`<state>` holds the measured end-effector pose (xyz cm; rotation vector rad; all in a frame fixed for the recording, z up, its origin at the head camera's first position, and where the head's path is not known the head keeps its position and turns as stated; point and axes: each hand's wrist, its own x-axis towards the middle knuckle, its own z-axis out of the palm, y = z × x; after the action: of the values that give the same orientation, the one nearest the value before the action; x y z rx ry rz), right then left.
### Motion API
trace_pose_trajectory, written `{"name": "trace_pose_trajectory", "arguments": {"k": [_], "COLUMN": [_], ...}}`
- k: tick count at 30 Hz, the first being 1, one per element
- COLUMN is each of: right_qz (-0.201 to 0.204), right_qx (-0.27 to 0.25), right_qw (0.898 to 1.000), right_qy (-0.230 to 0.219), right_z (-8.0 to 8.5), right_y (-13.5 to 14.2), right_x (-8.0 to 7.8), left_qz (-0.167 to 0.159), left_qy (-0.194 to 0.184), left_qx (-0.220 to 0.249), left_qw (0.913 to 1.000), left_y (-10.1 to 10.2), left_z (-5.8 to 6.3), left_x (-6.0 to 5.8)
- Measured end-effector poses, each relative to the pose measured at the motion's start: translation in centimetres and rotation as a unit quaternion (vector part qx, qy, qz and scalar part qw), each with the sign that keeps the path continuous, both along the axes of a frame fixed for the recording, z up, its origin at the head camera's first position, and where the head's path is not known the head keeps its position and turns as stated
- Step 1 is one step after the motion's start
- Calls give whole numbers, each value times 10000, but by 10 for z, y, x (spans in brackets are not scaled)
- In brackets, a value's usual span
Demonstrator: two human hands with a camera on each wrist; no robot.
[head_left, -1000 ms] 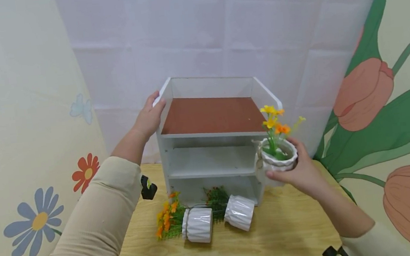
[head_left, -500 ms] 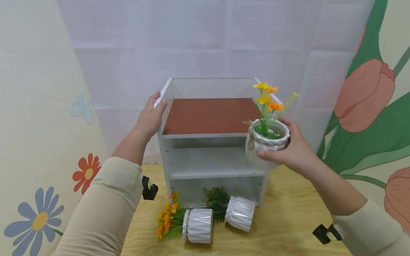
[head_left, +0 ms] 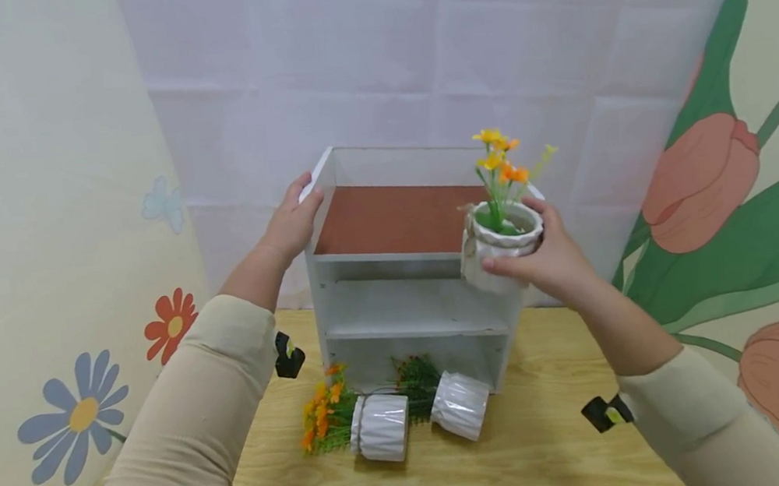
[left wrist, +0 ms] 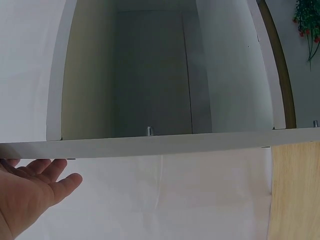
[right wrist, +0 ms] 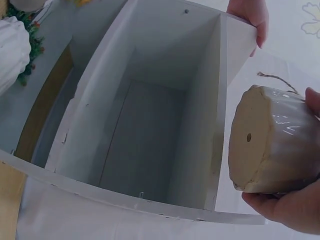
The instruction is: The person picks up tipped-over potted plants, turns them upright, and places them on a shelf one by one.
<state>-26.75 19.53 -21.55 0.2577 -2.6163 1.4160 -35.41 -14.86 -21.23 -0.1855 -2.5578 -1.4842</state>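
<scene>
My right hand grips a white ceramic flowerpot with yellow and orange artificial flowers. It holds the pot roughly upright above the right front corner of a small white shelf unit. Seen from the right wrist, the pot's tan base shows a small hole, and its twine hangs loose. My left hand holds the upper left side panel of the shelf; part of its fingers is hidden behind the panel in the left wrist view. Two more white flowerpots, one left and one right, lie tipped over before the shelf.
The shelf has a brown top board with raised sides and back, and two compartments below. Orange flowers and a red-berried green plant spill from the tipped pots onto the wooden table. A white cloth hangs behind.
My right hand has raised the flowerpot and brought it left, from beside the shelf to the right end of its top. The left hand stays on the side panel.
</scene>
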Motion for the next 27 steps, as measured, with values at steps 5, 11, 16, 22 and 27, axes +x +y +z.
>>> {"name": "trace_pose_trajectory", "arguments": {"k": [5, 11, 16, 22, 27], "right_qz": [-86, -186, -262, -399, -474], "right_qx": [-34, -97, -178, -112, -218], "right_qw": [9999, 9998, 9995, 9991, 9986], "right_qy": [-61, 0, -20, 15, 37], "right_z": [6, 8, 10, 10, 9], "right_y": [1, -1, -6, -13, -17], "right_x": [-10, -22, -30, -41, -48], "left_qz": [-21, -39, -31, -32, -25], "left_qy": [-19, -8, 66, 85, 55], "left_qx": [24, -8, 13, 38, 19], "left_qw": [10000, 10000, 10000, 10000, 10000], "left_y": [2, 3, 1, 0, 0], "left_z": [0, -1, -3, -5, -6], "left_x": [0, -1, -2, -2, -1]}}
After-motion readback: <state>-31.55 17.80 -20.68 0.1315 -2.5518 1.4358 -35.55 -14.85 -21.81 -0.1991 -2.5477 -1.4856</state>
